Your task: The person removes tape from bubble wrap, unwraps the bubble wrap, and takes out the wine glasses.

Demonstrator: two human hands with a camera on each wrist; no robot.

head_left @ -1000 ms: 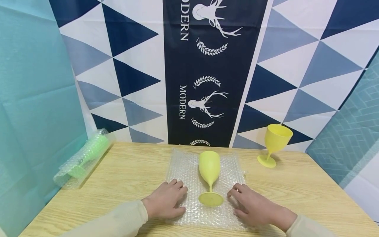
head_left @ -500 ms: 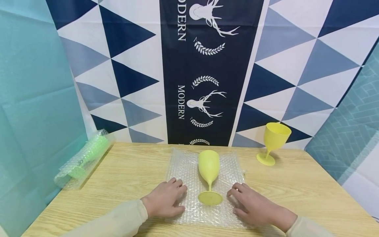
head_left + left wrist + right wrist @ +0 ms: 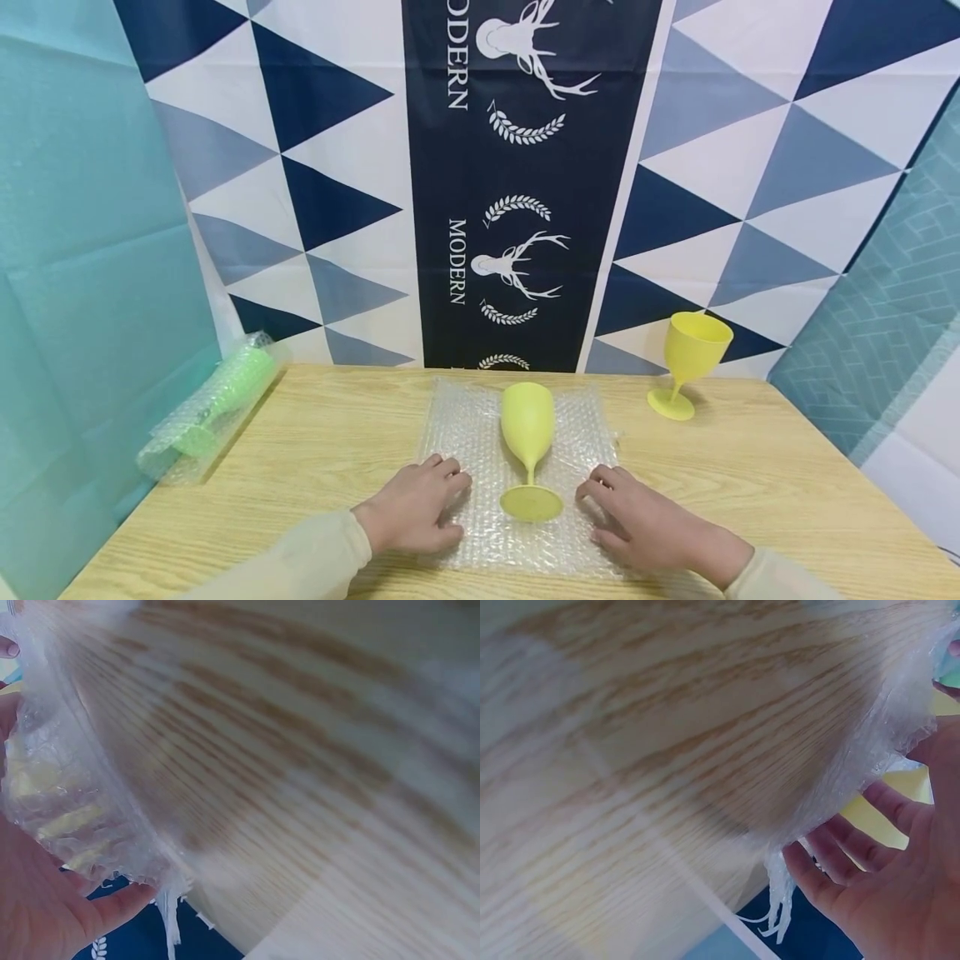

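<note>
- At the far left hangs a turquoise cloth (image 3: 105,208), beside the left edge of the wood-grain table (image 3: 337,442).
- Along that edge lies a green goblet (image 3: 242,379), rolled in clear bubble wrap, its foot toward the person and its bowl toward the patterned backdrop.
- Next comes the left hand (image 3: 416,508), palm down, its fingers loosely bent and spread, with the thumb well apart from them. It touches the left side of the bubble-wrap sheet (image 3: 480,537); the left wrist view shows fingers against the plastic. The lying goblet is to its right, near but apart.
- In the middle, the lying yellow goblet (image 3: 528,421) rests on its side on top of the flat sheet, between the two hands. Its bowl points toward the backdrop and its round foot toward the person; neither hand touches it.
- Then the right hand (image 3: 637,517), also palm down, fingers gently bent and thumb held apart, touches the sheet's right side. The right wrist view shows fingertips along the plastic's edge. The goblet's foot is just to its left.
- Farther right, near the back edge, a second yellow goblet (image 3: 693,350) stands upright on its foot, well apart from both hands.
</note>
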